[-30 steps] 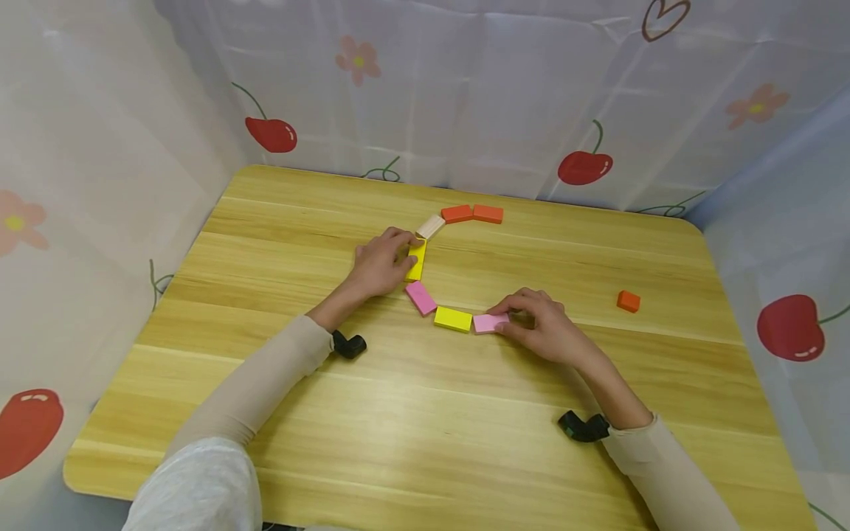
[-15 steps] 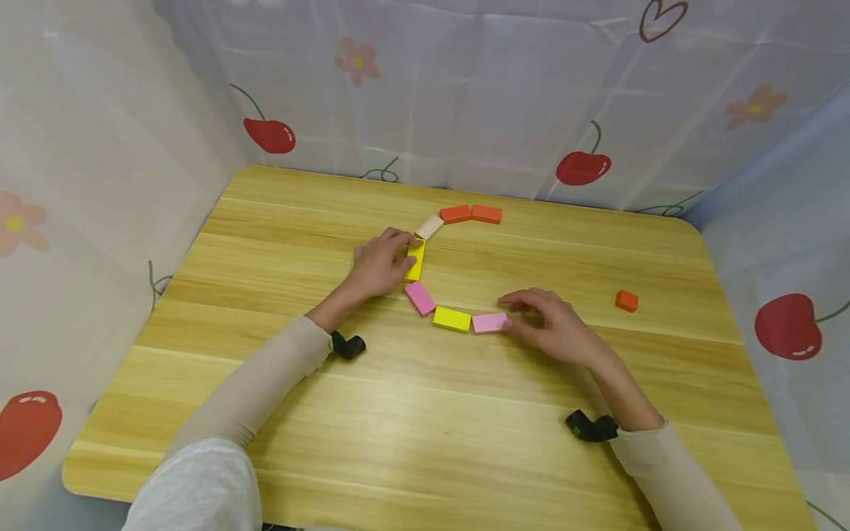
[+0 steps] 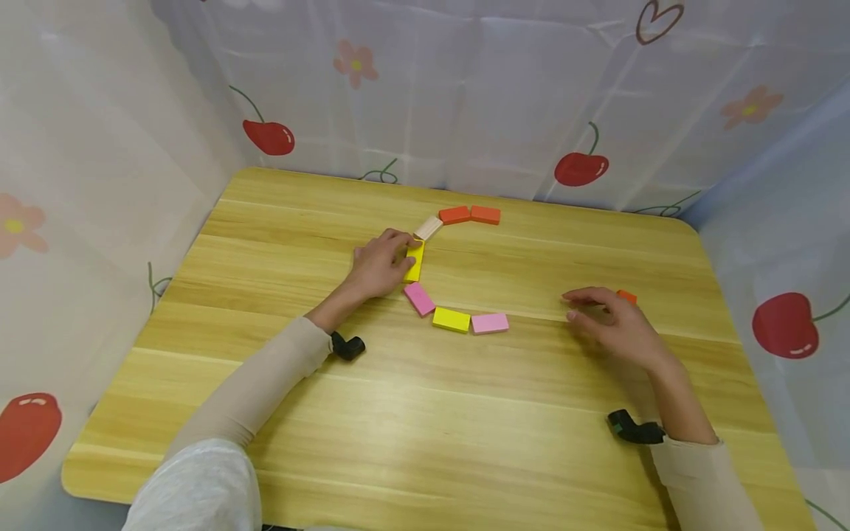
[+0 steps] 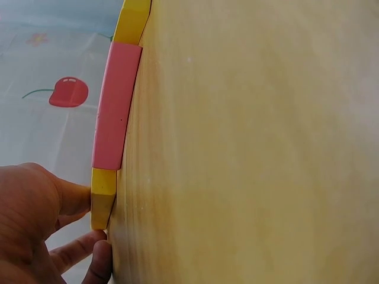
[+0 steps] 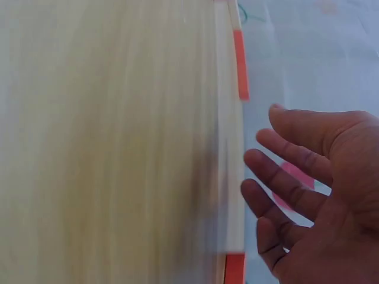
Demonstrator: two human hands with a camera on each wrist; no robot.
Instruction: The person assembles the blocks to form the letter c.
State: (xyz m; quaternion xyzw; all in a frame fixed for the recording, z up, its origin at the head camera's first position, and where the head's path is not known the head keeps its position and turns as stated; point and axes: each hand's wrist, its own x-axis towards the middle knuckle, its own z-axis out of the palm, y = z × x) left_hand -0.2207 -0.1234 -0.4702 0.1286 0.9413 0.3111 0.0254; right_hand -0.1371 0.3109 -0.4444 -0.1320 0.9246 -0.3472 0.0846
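Note:
In the head view my left hand [image 3: 377,265] holds a flat yellow block [image 3: 415,270] at the left of a curved row, thumb on it and index finger at its far end. The left wrist view shows the same yellow block [image 4: 103,198] between thumb and fingers, its end meeting a pink block [image 4: 117,106]. My right hand [image 3: 620,328] hovers over the table's right side, fingers loosely bent and holding nothing. Right behind it, partly hidden, is a small orange block [image 3: 626,297]. In the right wrist view the hand's [image 5: 314,183] fingers are spread apart.
Two orange-red blocks [image 3: 454,215] and a plain wood block [image 3: 428,227] form the row's far end. A pink block [image 3: 420,299], a yellow block [image 3: 451,320] and a light pink block [image 3: 490,323] curve along the near side. A printed curtain [image 3: 478,96] surrounds the wooden table [image 3: 372,442].
My right hand has let go of the light pink block and moved right, toward the small orange block. The left hand has stayed at the yellow block.

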